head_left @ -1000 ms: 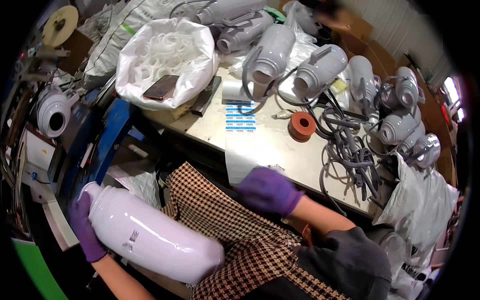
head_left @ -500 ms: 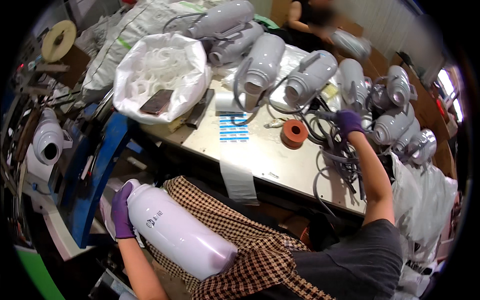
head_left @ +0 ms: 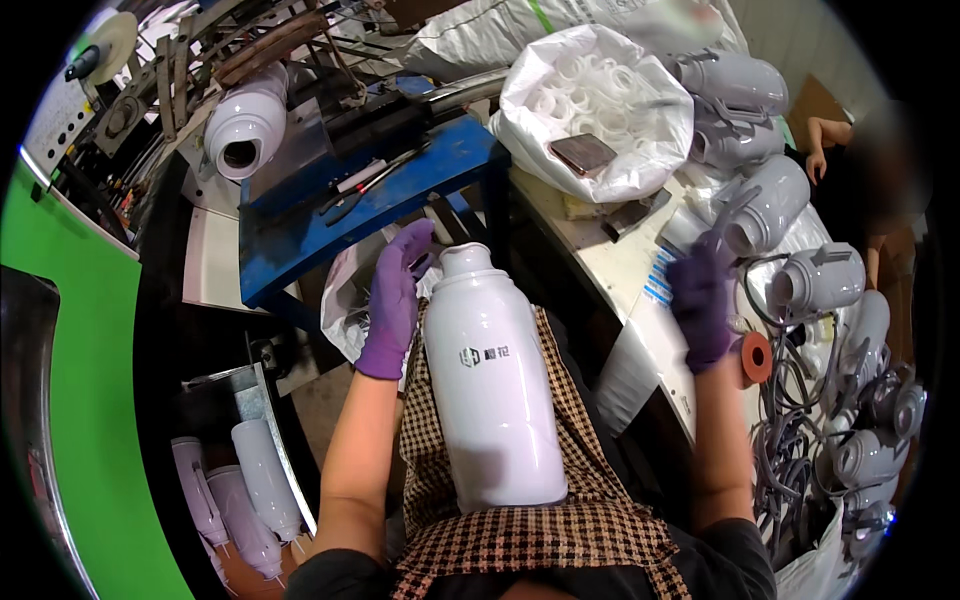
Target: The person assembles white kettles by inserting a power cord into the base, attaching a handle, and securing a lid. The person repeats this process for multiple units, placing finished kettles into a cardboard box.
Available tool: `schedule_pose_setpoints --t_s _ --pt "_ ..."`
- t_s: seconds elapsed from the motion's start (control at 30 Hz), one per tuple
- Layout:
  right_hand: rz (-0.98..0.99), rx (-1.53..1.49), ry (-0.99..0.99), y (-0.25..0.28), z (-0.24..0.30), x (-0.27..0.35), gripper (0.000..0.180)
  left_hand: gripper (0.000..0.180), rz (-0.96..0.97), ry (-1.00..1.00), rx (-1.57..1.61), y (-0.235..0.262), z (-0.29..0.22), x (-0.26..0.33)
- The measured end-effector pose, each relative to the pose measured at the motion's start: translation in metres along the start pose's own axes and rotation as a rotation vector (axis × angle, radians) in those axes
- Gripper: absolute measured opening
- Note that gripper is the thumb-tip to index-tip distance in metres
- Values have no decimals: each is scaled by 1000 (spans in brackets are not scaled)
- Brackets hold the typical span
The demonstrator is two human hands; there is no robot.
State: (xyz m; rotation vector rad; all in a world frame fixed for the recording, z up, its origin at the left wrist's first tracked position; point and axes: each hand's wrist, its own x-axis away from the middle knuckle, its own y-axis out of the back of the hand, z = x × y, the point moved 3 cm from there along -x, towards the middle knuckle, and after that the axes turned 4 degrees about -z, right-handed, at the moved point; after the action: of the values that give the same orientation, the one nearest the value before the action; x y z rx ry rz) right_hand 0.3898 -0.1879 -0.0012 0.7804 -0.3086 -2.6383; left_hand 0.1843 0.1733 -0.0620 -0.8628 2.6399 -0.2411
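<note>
From overhead, a white flask body [head_left: 495, 380] lies lengthwise on the person's checkered apron [head_left: 520, 520], neck toward twelve o'clock. The left hand [head_left: 395, 300], in a purple glove, rests open at its ten o'clock, fingers stretched beside the neck. At two o'clock, the right hand [head_left: 703, 300], also gloved, hovers with loosely spread fingers over the workbench [head_left: 610, 265], holding nothing, near an orange tape roll [head_left: 756, 357].

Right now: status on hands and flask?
Left hand open beside white flask body, lying on lap. Right hand raised over table, empty. Nothing blocking.
</note>
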Motion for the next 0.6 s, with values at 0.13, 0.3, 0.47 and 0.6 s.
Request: schedule_pose_setpoints --t_s 0.13,0.3,0.47,0.6 --pt "221 -380 -61 -153 10 13 24 62 54 142 -192 -26 -33 -5" --pt "348 -946 -457 -189 -8 22 15 42 -35 259 51 1 -40 14" --pt "228 -764 -212 -188 -14 30 10 17 -8 219 403 32 -7 4" --pt "206 -706 -463 -191 24 22 20 30 116 120 90 -5 -29 8"
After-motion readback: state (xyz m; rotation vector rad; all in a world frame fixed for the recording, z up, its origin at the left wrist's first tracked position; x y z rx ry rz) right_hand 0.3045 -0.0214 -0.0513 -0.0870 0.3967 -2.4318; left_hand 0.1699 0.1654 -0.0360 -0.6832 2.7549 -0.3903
